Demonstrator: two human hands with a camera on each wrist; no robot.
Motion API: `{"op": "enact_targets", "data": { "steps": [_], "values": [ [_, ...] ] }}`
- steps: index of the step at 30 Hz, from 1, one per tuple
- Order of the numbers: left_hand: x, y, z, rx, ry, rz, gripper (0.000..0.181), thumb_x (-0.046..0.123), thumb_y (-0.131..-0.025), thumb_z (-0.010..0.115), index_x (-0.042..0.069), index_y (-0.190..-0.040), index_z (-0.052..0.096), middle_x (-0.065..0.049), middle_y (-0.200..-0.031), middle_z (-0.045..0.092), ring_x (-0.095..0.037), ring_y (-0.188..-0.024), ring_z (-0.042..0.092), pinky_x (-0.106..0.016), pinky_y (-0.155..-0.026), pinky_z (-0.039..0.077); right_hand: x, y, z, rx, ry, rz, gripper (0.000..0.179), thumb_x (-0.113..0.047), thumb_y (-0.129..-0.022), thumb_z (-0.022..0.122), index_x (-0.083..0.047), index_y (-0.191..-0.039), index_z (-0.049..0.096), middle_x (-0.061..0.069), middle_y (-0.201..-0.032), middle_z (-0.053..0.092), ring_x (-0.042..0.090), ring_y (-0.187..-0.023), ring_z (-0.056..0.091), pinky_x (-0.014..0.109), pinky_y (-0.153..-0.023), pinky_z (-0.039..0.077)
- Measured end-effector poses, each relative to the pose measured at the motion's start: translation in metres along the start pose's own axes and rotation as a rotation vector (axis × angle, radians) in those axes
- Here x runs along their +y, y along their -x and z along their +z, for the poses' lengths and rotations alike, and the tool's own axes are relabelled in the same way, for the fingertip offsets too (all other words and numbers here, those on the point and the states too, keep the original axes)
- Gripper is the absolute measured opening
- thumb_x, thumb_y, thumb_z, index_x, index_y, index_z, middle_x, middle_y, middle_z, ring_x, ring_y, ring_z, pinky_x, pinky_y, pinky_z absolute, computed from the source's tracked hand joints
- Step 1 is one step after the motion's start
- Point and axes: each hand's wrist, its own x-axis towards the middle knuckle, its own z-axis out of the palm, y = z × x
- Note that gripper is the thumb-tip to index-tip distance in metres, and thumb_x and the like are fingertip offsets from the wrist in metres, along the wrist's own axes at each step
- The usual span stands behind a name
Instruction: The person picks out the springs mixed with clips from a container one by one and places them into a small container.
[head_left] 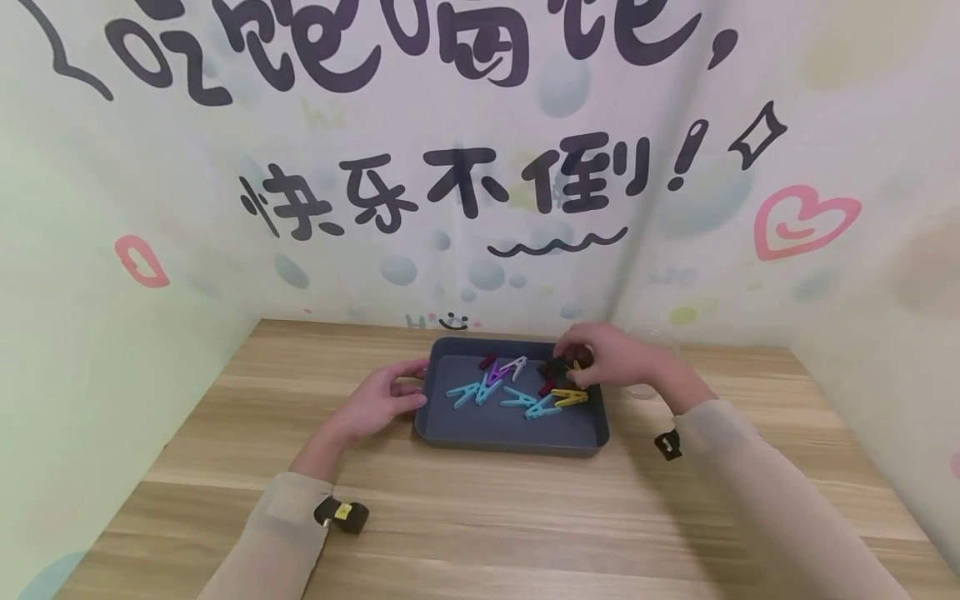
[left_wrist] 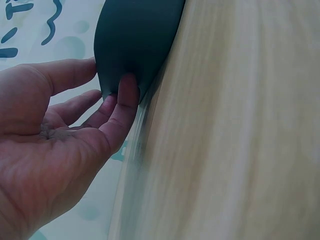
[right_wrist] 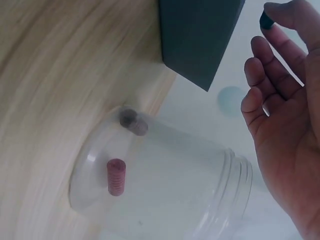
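A dark grey tray [head_left: 517, 433] sits mid-table holding several pegs [head_left: 525, 392] in cyan, purple, yellow, white and dark colours. My left hand [head_left: 386, 398] rests against the tray's left wall [left_wrist: 135, 45], its fingers [left_wrist: 125, 100] nearly straight and touching it. Over the tray's back right corner, my right hand [head_left: 603, 354] has curled fingers that pinch a dark peg [right_wrist: 266, 20]. Just right of the tray [right_wrist: 200, 40] a clear plastic jar [right_wrist: 165, 175] lies on its side with a dark red peg [right_wrist: 116, 176] and another dark peg [right_wrist: 132, 122] inside.
The wooden table [head_left: 480, 517] is walled on three sides by printed panels [head_left: 465, 192] standing close behind and beside the tray. Small black cameras are strapped to both wrists [head_left: 341, 512].
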Motion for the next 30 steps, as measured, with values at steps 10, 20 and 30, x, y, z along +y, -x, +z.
{"op": "enact_targets", "data": {
  "steps": [10,20,30],
  "values": [
    [-0.001,0.0,0.0,0.001,-0.006,-0.007,0.061,-0.002,-0.104,0.062,-0.006,-0.16,0.038,-0.029,-0.153,0.048,-0.044,-0.132,0.06,-0.043,-0.101,0.059,0.005,0.016,-0.01,0.08,-0.033,0.017,0.034,-0.016,-0.09,0.079,-0.011,-0.123,0.075,0.004,-0.109,0.072,0.028,-0.097,0.063,0.046,-0.082,0.056],
    [-0.001,-0.001,0.0,-0.003,-0.011,-0.001,0.061,-0.002,-0.104,0.062,-0.005,-0.16,0.038,-0.028,-0.153,0.048,-0.044,-0.132,0.06,-0.043,-0.102,0.059,0.008,0.034,-0.024,0.143,-0.08,0.048,0.032,-0.009,-0.09,0.078,-0.014,-0.122,0.075,0.006,-0.104,0.068,0.033,-0.094,0.059,0.036,-0.067,0.057],
    [0.0,0.0,0.0,-0.002,-0.02,-0.001,0.061,-0.001,-0.104,0.062,-0.005,-0.16,0.039,-0.029,-0.154,0.047,-0.045,-0.133,0.059,-0.044,-0.103,0.058,0.019,0.051,-0.034,0.195,-0.087,0.055,0.031,-0.01,-0.091,0.079,-0.015,-0.121,0.073,0.003,-0.101,0.065,0.027,-0.092,0.056,0.032,-0.064,0.058]
  ]
}}
